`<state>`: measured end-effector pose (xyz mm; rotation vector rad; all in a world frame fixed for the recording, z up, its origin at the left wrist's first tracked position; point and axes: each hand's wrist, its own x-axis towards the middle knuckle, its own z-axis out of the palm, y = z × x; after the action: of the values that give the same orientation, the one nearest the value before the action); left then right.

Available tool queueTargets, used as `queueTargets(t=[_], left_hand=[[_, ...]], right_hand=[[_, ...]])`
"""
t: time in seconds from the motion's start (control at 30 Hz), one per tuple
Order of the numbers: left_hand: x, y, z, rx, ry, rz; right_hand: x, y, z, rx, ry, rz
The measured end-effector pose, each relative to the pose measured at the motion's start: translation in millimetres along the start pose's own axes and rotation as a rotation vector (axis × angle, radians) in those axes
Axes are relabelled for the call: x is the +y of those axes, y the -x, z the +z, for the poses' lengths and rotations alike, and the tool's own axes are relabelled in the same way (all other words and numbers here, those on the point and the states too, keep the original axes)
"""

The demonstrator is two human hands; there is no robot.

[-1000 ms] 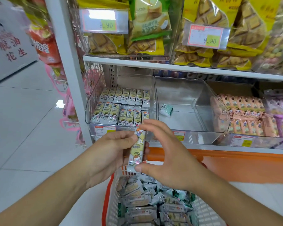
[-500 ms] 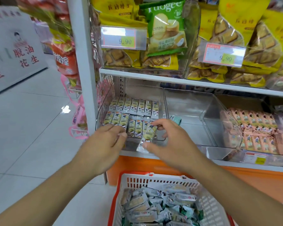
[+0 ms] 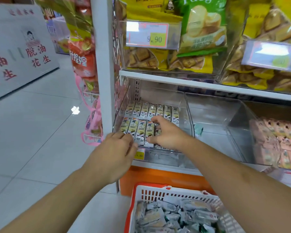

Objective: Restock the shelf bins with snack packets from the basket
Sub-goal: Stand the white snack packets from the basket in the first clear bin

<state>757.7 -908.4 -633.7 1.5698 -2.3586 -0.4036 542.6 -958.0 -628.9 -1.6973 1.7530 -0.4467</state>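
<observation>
Cream, slim foil snack packet (image 3: 155,132) pinched upright in right hand (image 3: 166,133), thumb low, fingers on top, at front row's end inside clear plastic left bin (image 3: 123,105). Left hand (image 3: 115,152) just outside bin front, fingers loosely curled, holding nothing seen. Four front packets (image 3: 138,130) countable; behind, seven (image 3: 151,110). Clear middle bin (image 3: 212,115): one small green packet (image 3: 198,129). One white basket with orange rim (image 3: 158,192) below, cut off; packets inside blurred, uncountable.
</observation>
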Motion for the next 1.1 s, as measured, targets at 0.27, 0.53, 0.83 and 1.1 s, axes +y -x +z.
queueTargets(t=[0.27,0.53,0.83,1.1], left_hand=[[3.3,-1.2,1.0,0.019,0.020,-0.005],[25.2,24.6,0.4,0.102,0.062,0.128],[33.0,69.9,101.7,-0.616,-0.073,0.158],[-7.0,87.5,173.9,-0.700,-0.266,0.101]], right_hand=[[1.8,9.1,-1.7,0.028,-0.011,-0.038],[19.9,87.1,2.6,0.301,0.006,-0.365],[165.7,137.9,70.9,-0.154,0.317,0.028],[278.8,148.3,108.9,-0.194,0.404,0.502]])
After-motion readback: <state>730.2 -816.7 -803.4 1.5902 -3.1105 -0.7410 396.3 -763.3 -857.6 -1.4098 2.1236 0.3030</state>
